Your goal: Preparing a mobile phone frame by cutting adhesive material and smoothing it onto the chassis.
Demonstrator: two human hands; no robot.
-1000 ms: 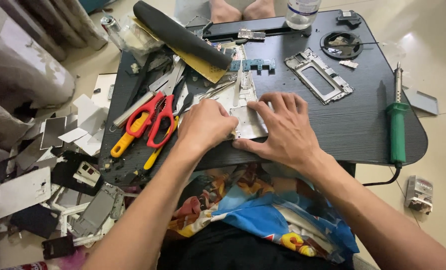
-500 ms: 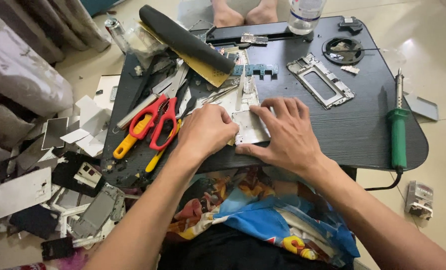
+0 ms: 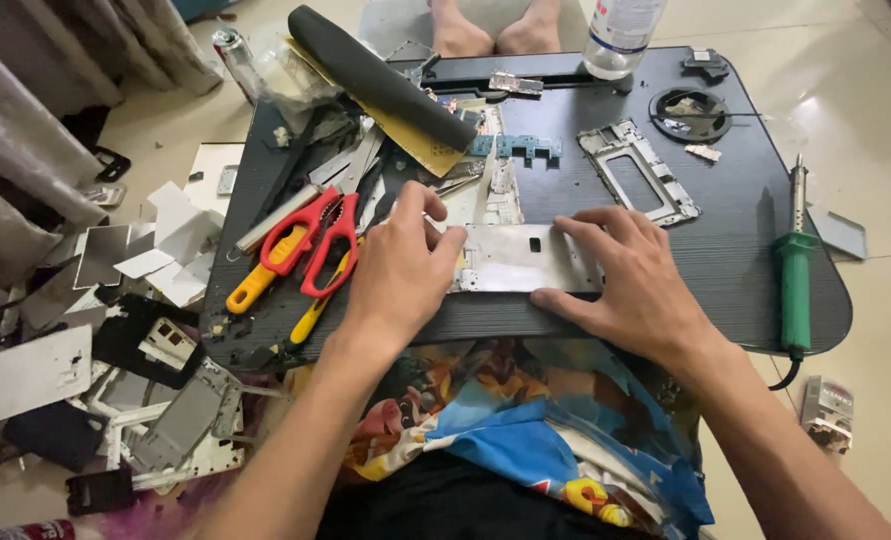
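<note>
Both hands rest flat on a thin metal plate [image 3: 521,258] at the near edge of the desk [image 3: 726,250]. Left hand [image 3: 401,265]: fingers loosely spread, pressing the plate's left end — not gripping. Red-handled scissors [image 3: 316,240] lie just to its left, among loose tools. Right hand [image 3: 631,280]: fingers splayed over the plate's right end, thumb at its near edge. Risk: uneven pressure could bend the plate or skid it off the near edge. A green-handled soldering iron [image 3: 794,265] lies well right of that hand; a careless sweep could strike it.
</note>
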